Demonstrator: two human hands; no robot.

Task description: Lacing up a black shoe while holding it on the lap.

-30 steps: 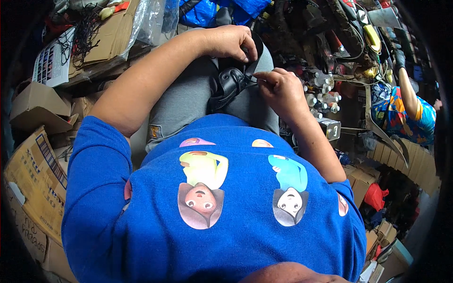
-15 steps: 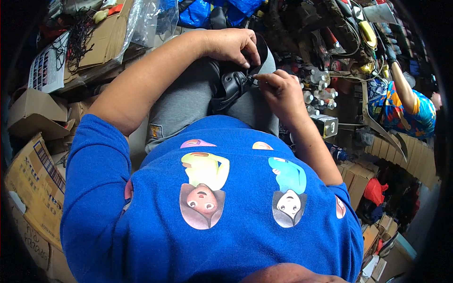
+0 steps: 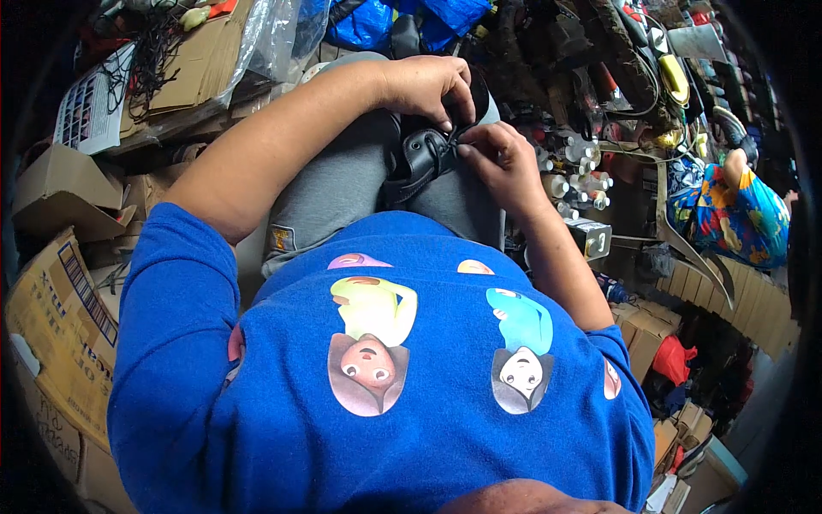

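Observation:
A black leather shoe (image 3: 421, 156) with metal eyelets lies on my lap, across grey trousers (image 3: 334, 171). My left hand (image 3: 432, 88) reaches over its far side, thumb and fingers bent together at the lacing. From the right, my right hand (image 3: 505, 164) pinches thumb and forefinger at the same spot, close to the left fingertips. Dark strands, apparently the shoelace, run between the two hands. Exactly what each fingertip grips is small and partly hidden against the black shoe.
Several small bottles (image 3: 591, 182) and a metal can (image 3: 591, 238) stand to my right. Beyond them sits another person in bright patterned clothes (image 3: 728, 210). Cardboard boxes (image 3: 64, 193) are stacked at left; flat cardboard (image 3: 193, 68) and plastic lie at the far left.
My right hand has shifted slightly left, nearer my left hand, with its fingers more curled. The other person's outstretched arm at the right has gone from view.

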